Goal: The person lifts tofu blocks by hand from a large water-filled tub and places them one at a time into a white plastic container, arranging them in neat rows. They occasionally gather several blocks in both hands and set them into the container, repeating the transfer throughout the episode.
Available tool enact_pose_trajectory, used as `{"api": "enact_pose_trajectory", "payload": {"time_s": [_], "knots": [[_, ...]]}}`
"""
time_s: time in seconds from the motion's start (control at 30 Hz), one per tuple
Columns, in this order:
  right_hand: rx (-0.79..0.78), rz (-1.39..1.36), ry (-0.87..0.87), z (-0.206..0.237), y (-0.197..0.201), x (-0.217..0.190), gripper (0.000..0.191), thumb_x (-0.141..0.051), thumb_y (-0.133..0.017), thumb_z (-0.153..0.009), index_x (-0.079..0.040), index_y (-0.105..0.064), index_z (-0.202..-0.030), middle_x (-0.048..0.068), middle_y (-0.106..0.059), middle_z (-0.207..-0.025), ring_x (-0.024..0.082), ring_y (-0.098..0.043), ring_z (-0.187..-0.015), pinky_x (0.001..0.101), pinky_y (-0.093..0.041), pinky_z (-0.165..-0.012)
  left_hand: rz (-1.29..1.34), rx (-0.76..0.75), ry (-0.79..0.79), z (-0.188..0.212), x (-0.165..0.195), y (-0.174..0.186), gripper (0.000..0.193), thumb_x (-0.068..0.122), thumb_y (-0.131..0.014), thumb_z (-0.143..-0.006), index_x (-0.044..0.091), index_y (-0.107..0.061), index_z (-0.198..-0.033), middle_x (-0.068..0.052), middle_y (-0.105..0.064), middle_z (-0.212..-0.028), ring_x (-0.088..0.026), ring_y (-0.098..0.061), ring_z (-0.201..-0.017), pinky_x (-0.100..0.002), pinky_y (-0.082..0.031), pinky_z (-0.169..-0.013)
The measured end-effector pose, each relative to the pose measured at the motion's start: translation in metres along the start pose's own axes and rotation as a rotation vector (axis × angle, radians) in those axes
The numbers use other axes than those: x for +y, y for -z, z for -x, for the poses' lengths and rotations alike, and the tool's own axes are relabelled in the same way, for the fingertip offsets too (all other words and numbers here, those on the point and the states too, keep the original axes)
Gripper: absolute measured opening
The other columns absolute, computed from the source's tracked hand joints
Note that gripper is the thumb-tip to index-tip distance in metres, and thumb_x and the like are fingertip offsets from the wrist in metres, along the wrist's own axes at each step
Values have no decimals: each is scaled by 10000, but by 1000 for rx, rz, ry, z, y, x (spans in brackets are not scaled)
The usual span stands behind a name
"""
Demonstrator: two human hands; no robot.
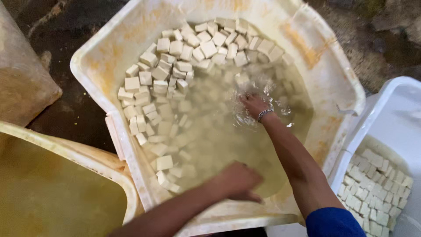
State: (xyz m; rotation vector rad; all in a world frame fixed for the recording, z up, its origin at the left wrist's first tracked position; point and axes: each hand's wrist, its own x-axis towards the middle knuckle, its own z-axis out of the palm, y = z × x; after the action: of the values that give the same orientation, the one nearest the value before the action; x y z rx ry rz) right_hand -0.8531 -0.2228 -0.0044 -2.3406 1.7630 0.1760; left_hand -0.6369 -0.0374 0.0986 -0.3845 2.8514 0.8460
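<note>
A big white tub with yellow stains holds cloudy water and several pale tofu cubes, piled at the far and left side. My right hand, with a beaded bracelet at the wrist, reaches into the water near the middle right and stirs up splashes; its fingers are under the surface, so what they hold is hidden. My left hand hovers blurred over the near part of the water, palm down, fingers curled, with nothing seen in it.
A white tub at the right holds several neat rows of tofu cubes. A yellowish tub of murky liquid sits at the lower left. A tan container stands at the far left on dark wet ground.
</note>
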Motion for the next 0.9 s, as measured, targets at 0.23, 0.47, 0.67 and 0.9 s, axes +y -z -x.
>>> {"api": "enact_pose_trajectory", "payload": {"time_s": [0.23,0.47,0.67,0.9], "knots": [[-157,-5,-133,-8,-9,6,608,-86,-490,-1009,-236,-390,-1589,177,-575,-1444,365,-626,-1211,452,-542,-1034,29,704,615,78,-137,97,274,323,-784,-868,110,-733,-1034,-171,-711,-997,-396,-678,-895,-525,-542,-789],[-80,-58,-138,16,-7,32,586,-248,-526,-1005,-209,-374,-1571,165,-636,-1344,348,-684,-1096,443,-577,-969,166,1357,539,86,-124,135,62,55,-679,-977,3,-679,-1010,-104,-693,-852,-175,-647,-678,-303,-525,-643],[-18,14,60,25,-44,56,661,-199,-557,-963,-201,-311,-1577,87,-473,-1571,354,-569,-1268,476,-484,-1048,404,1432,547,74,-112,142,68,61,-655,-998,-3,-675,-1012,-40,-674,-768,-76,-578,-631,-240,-487,-602],[419,-219,-73,14,-39,52,667,-253,-745,-845,-148,-441,-1430,163,-537,-1439,399,-537,-1279,496,-453,-1062,852,1581,479,78,-122,139,53,56,-607,-1029,31,-636,-993,7,-599,-768,-61,-529,-655,-228,-463,-588]]}}
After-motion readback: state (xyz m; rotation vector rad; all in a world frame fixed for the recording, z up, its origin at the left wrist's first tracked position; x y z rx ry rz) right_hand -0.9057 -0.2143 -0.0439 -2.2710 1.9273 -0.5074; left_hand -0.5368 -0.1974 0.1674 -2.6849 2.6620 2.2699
